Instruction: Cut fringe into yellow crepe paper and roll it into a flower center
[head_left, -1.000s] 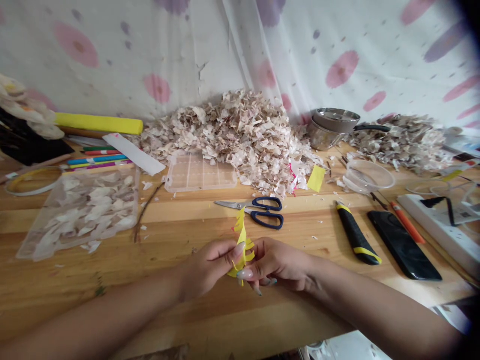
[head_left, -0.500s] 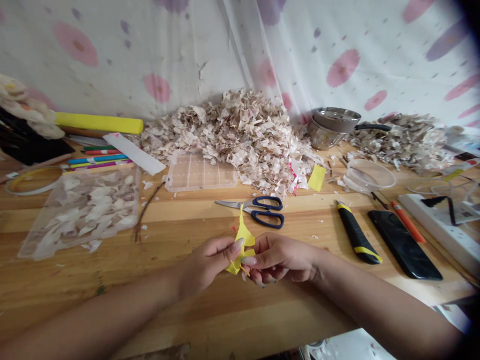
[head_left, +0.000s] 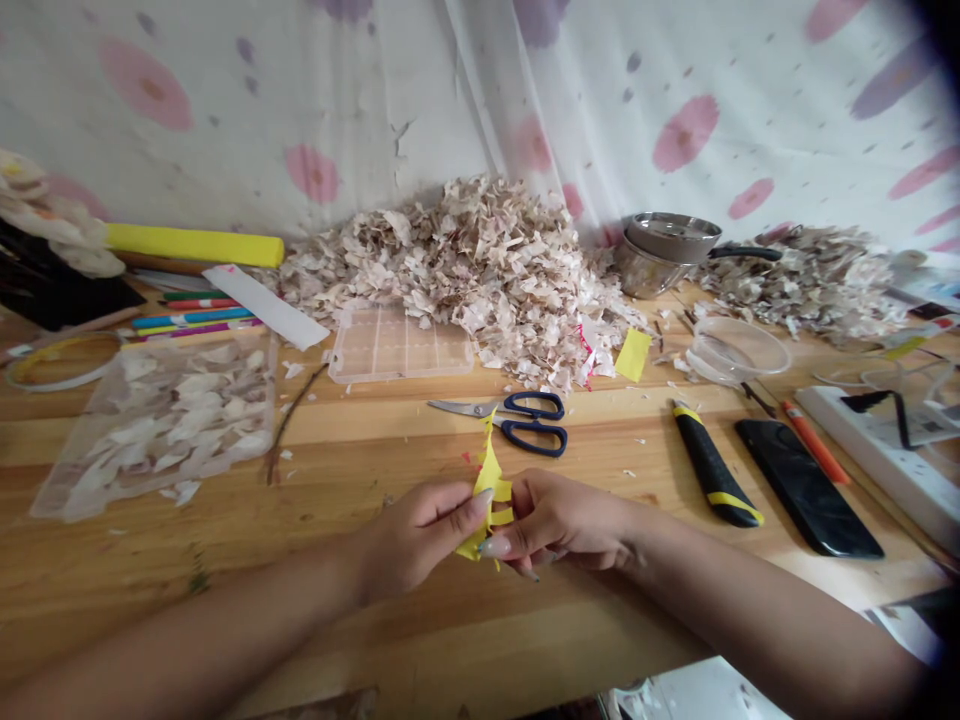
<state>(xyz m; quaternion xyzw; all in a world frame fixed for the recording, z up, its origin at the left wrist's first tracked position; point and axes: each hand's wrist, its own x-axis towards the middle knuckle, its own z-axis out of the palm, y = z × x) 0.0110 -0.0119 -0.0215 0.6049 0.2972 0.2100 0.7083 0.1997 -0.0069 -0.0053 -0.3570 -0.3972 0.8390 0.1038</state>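
Note:
Both hands meet over the front middle of the wooden table (head_left: 375, 450). My left hand (head_left: 420, 535) and my right hand (head_left: 559, 520) pinch a small fringed strip of yellow paper (head_left: 489, 480) between thumbs and fingertips; the strip stands upright with cut tabs sticking out to the right. Just behind the hands lie blue-handled scissors (head_left: 517, 420), blades pointing left.
A big heap of pale dried flakes (head_left: 465, 270) lies at the back, a smaller heap (head_left: 802, 280) at right. A clear compartment box (head_left: 401, 345), a bag of flakes (head_left: 157, 420), markers (head_left: 191, 315), a yellow roll (head_left: 195, 245), a metal pot (head_left: 667, 250), a plastic bowl (head_left: 739, 350), a utility knife (head_left: 709, 465), a phone (head_left: 806, 490) and a power strip (head_left: 885, 450) surround the hands.
The yellow strip has been turned and worked between the fingertips; its tabs show again on the right. Both hands stay in nearly the same place.

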